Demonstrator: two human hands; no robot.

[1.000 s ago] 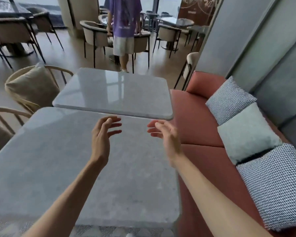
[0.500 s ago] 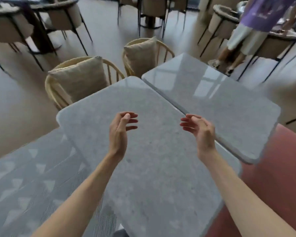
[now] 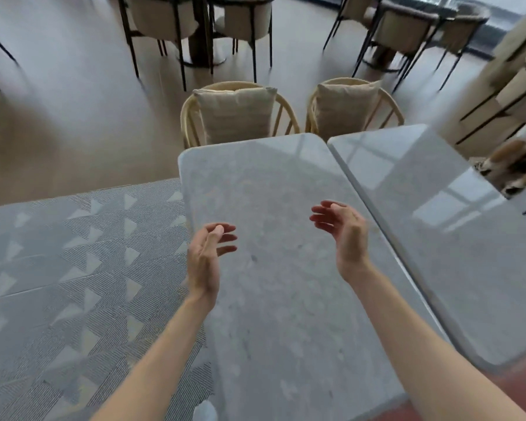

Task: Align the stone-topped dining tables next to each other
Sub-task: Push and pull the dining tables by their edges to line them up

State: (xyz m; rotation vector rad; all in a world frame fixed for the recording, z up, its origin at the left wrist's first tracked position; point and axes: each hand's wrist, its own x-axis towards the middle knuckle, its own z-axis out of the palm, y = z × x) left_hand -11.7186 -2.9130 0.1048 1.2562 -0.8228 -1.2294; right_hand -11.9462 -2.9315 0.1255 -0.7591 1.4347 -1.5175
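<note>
Between the two bare hands, in the head view, lies the nearer stone tabletop (image 3: 274,268); the left hand (image 3: 205,259) and the right hand (image 3: 343,235) hover above it, each grip wide, fingers loosely curled, palms facing one another, holding nothing. Just beyond the right grip runs the seam where the second stone tabletop (image 3: 438,244) meets the first: the long edges look touching or very nearly so, though the far corners part slightly and the second tabletop seems to sit a little farther away along the seam. Past both grips, at the far edge, two wicker chairs (image 3: 240,117) with cushions are tucked in; to the left of the left grip is patterned carpet (image 3: 73,284). To do this step well, I judge each grip should take opposite side edges of the nearer tabletop and slide it low and slowly, watching the far corners come level, without knocking stone on stone.
</note>
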